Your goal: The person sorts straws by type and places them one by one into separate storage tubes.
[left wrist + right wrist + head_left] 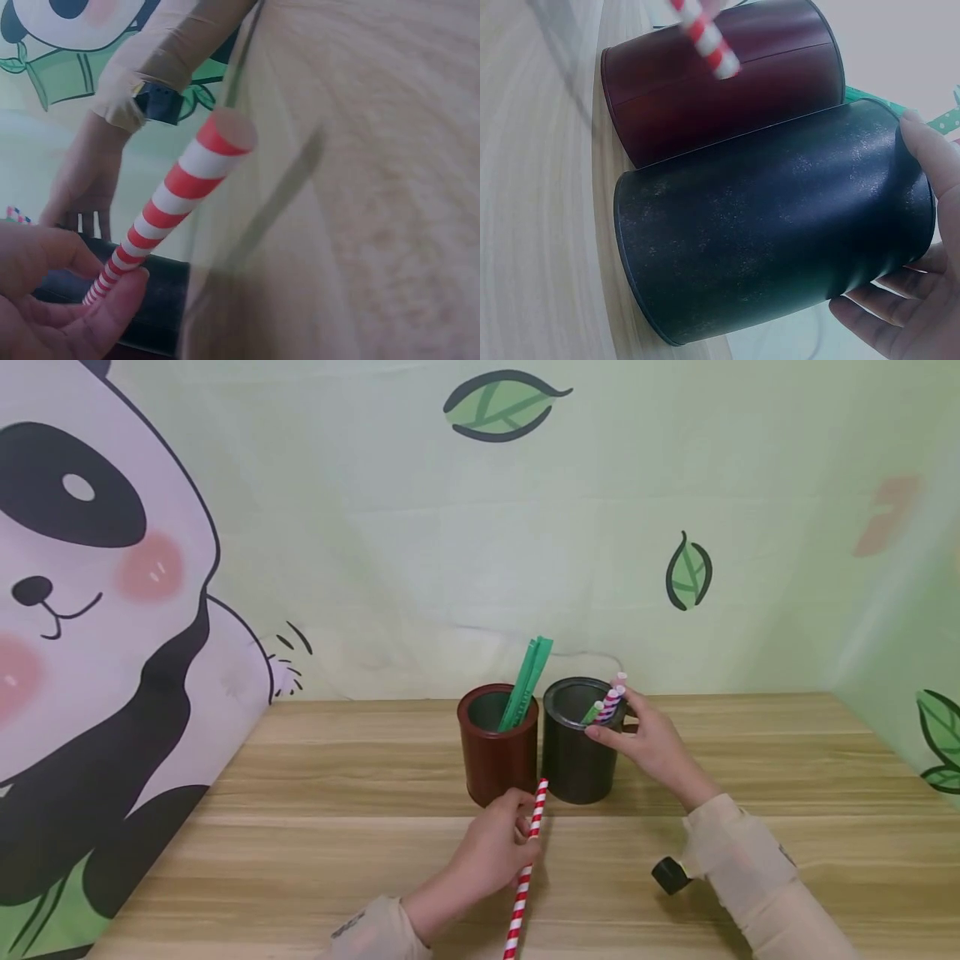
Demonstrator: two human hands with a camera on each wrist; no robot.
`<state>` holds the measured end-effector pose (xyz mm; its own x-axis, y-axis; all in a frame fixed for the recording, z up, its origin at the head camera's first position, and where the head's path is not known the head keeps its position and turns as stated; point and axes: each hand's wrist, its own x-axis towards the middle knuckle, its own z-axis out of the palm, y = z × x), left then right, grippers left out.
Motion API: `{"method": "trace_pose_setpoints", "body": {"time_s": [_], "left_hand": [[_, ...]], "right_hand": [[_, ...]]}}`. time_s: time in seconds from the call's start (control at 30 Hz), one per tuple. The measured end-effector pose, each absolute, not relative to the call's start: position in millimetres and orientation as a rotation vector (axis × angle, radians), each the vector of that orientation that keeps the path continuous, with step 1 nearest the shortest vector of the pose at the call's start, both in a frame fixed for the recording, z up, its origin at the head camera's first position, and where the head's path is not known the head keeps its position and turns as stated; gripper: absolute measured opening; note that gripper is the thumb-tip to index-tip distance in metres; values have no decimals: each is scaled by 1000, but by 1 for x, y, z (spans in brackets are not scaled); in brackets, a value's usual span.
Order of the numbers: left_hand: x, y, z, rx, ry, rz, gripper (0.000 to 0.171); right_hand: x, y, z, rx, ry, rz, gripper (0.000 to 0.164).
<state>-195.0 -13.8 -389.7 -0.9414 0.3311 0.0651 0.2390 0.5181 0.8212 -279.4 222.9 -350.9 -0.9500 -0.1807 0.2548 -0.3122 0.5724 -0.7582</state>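
Observation:
My left hand (487, 847) pinches a red-and-white striped paper straw (522, 893) between thumb and fingers. The straw slants over the tabletop, its far end close to the two cylinders. My right hand (656, 743) grips the upper part of a black pen holder (580, 764), thumb on the near side of the rim and fingers (877, 311) round the other side. Several striped and dotted straws (610, 703) lean inside it at the right. Beside it stands a dark red pen holder (498, 768) with green straws (528, 681) leaning out.
Both cylinders stand upright on a wood-grain table (337, 777), near its back edge. A light green cloth backdrop (375, 543) with a panda and leaves hangs behind and at the sides. A small black device (670, 875) sits at the right wrist.

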Motion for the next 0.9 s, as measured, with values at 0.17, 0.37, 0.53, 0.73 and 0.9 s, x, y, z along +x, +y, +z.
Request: {"method": "trace_pose_setpoints", "body": {"time_s": [0.17,0.37,0.53,0.73,0.9], "left_hand": [[-197,-14,-381,630,2705,1440,47],[-198,-14,-366,709,2733,1500,49],[-201,-16,-348,759,2807,1529,46],[-206,-17,-327,857,2875,1588,46],[-212,-17,-313,945,2934,1640,46]], "right_hand": [[-280,223,-352,418,-2645,1338,82],[-283,224,-353,400,-2659,1350,84],[-283,223,-353,400,-2656,1350,84],[-283,223,-353,409,-2641,1366,82],[-281,223,-352,414,-2643,1367,81]]}}
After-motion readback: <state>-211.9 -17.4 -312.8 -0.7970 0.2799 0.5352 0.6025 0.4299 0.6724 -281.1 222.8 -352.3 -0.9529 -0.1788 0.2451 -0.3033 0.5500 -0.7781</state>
